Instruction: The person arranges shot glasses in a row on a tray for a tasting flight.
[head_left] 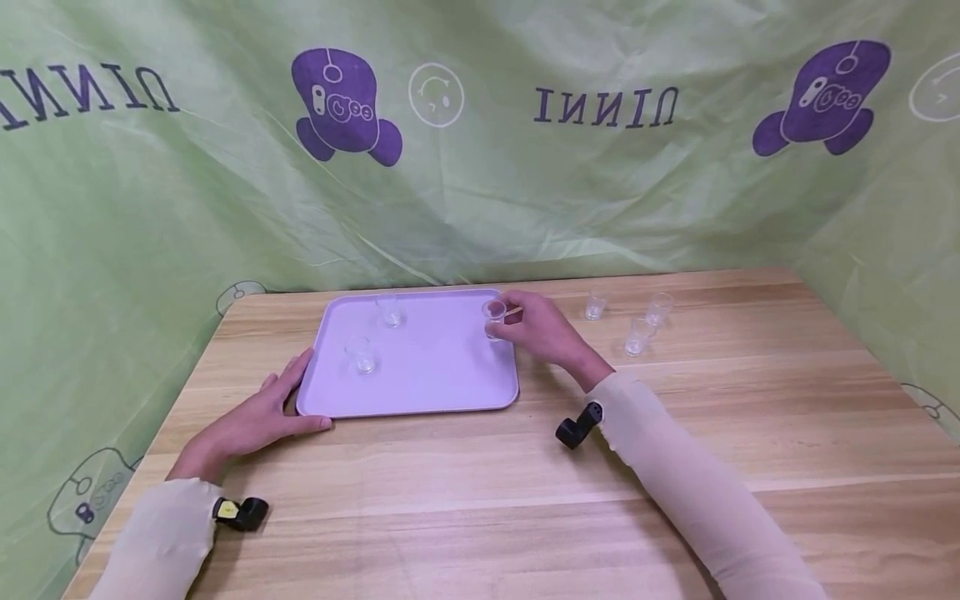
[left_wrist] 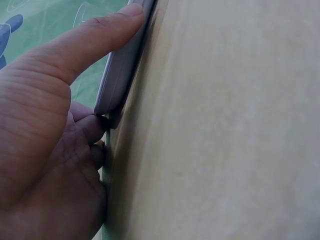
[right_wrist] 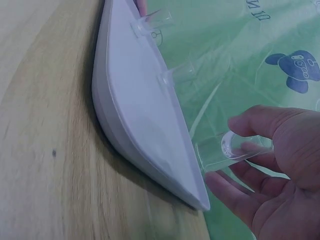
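A small clear glass is held by my right hand at the right side of the light purple tray. In the right wrist view, thumb and fingers pinch this glass from both sides. My left hand rests against the tray's near left corner. Its thumb lies on the near edge and its fingers run along the left side; the left wrist view shows the thumb touching the rim. Two more clear glasses stand on the tray, one farther back and one nearer.
Right of the tray, three clear glasses stand on the wooden table: one at the back, one at the far right and one nearer. A green printed curtain hangs behind and beside the table.
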